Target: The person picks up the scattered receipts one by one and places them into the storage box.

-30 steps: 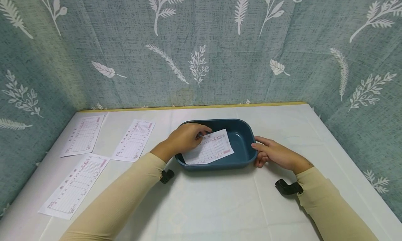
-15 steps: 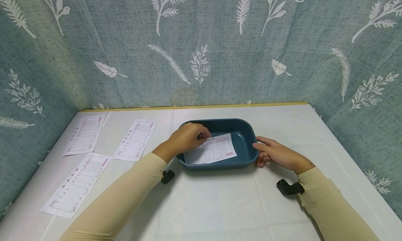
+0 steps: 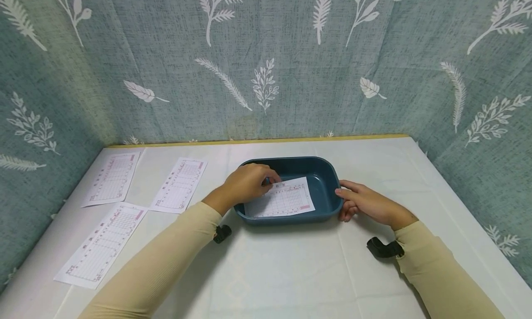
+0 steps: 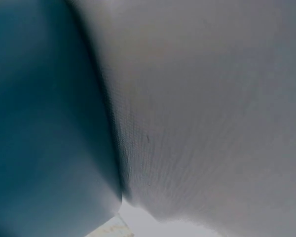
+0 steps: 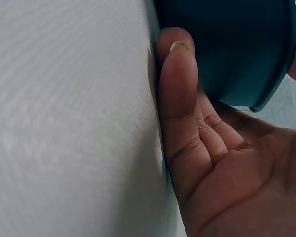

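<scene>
In the head view a dark blue plastic bin (image 3: 287,221) lies mid-table. A white paper form (image 3: 288,199) with a printed grid leans inside its left part, partly covered by my left hand (image 3: 248,183). That hand reaches over the left rim, its thumb and curled fingers at the form's upper edge. My right hand (image 3: 370,204) holds the bin's right end, thumb at the rim and fingers curled against the outer wall. In the right wrist view, the little finger (image 5: 178,79) lies low along the bin wall (image 5: 232,54). The left wrist view shows bin wall (image 4: 49,123) but no fingers.
Three more printed forms lie at the left: one far back (image 3: 112,178), one nearer the bin (image 3: 178,185) and one in front (image 3: 101,245). A white cloth (image 3: 282,273) covers the table. Patterned curtain (image 3: 257,69) encloses the back and sides.
The form in the bin has shifted slightly right and lower, and it lies flatter. Both hands and the bin have stayed nearly in place.
</scene>
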Demonstrator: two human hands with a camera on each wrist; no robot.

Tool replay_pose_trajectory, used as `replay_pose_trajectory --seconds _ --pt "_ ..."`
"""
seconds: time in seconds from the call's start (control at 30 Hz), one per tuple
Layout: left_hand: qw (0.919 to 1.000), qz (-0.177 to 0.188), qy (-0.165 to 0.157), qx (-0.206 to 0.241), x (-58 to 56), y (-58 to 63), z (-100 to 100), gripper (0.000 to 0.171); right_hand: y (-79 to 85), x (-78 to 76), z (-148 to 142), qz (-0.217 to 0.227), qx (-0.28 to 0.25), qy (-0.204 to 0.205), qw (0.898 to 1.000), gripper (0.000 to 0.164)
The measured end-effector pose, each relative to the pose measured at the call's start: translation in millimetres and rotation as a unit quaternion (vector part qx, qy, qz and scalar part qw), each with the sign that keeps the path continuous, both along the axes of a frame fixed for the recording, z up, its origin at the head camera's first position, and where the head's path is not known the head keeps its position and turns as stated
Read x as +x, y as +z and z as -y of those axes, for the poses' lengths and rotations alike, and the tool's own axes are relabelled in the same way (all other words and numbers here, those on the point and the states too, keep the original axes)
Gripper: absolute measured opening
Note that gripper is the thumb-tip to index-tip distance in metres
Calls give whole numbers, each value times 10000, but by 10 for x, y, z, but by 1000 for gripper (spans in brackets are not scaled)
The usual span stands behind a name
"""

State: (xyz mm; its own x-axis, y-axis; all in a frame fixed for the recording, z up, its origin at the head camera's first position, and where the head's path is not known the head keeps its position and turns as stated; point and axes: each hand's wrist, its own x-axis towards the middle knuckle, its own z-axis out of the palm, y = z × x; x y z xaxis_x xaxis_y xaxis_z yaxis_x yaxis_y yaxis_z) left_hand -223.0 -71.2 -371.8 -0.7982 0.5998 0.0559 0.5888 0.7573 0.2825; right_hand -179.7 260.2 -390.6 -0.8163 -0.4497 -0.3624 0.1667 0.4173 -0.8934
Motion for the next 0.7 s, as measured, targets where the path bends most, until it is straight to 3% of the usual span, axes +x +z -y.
replay_pose_trajectory --seconds 0.7 --pt "9997 -235 -53 -106 2 -25 13 21 16 15 17 55 0 -7 10000 72"
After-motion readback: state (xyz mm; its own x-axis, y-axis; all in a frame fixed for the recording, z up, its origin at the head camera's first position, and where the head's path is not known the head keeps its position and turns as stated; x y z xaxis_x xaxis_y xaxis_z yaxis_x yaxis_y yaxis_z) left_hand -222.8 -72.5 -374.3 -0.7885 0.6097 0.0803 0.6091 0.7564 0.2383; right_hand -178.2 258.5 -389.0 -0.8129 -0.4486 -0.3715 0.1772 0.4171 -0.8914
